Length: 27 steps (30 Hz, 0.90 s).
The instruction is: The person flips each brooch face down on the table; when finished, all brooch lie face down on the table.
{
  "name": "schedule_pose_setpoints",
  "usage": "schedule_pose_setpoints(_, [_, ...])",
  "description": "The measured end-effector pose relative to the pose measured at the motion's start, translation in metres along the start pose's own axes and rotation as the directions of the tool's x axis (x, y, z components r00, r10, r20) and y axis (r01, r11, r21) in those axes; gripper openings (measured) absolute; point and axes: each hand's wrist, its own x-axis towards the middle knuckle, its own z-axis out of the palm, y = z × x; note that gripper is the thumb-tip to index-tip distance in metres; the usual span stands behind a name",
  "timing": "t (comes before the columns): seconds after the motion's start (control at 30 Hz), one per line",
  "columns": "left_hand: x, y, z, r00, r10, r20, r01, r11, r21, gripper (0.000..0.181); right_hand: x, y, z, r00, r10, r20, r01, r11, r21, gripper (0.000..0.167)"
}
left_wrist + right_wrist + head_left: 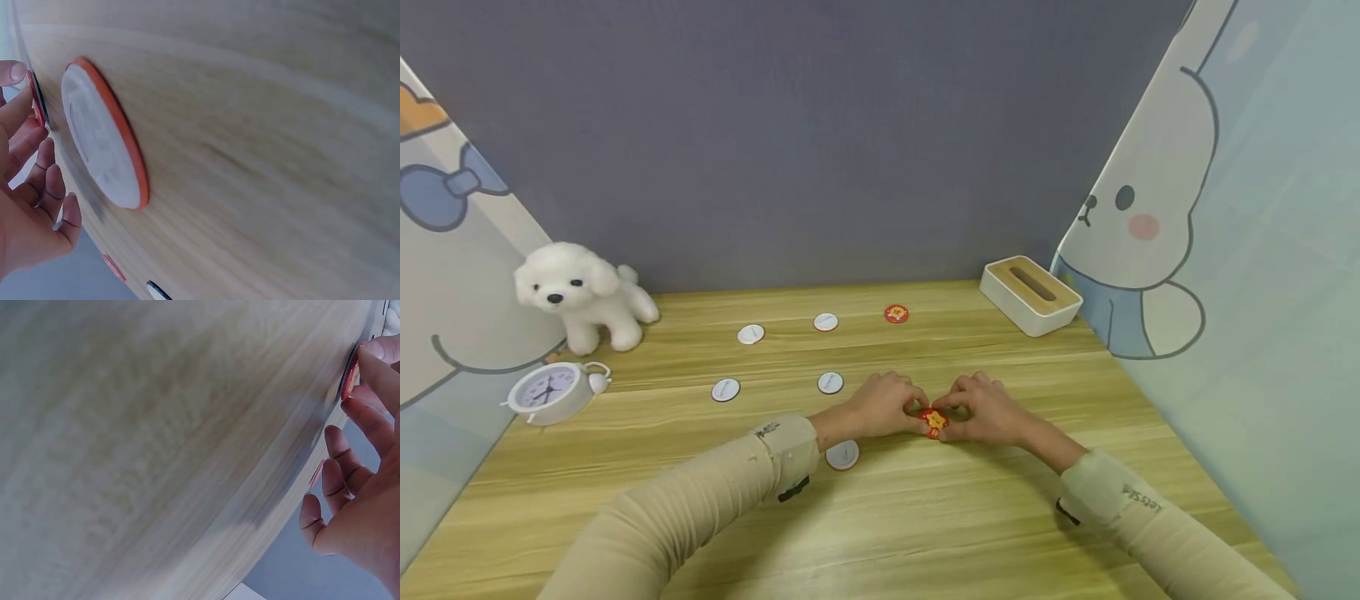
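Observation:
A round red disc with a yellow star-shaped figure lies face up at the table's middle. My left hand pinches its left edge between thumb and forefinger. On the opposite edge, the right hand does the same, its other fingers loosely bent. Both wrist views catch the disc edge-on, close to the tabletop; fingertips hide part of its rim. Under the left wrist rests a white-faced disc, whose orange-red rim shows large in the left wrist view. Another white-faced disc is just beyond the left hand.
Farther back are white-faced discs and a face-up red disc. One more white disc lies to the left. A plush dog and alarm clock stand at left, a wood-topped tissue box at back right.

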Motion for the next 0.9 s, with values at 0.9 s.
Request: schedule_pose_setpoints(0.9, [0.0022,0.0025,0.0013,1.0,-0.021,-0.014,0.021,1.0,0.004,0.037,0.0026,-0.0017,0.0012,0.999,-0.004,-0.032,0.005,1.0,0.017,0.041])
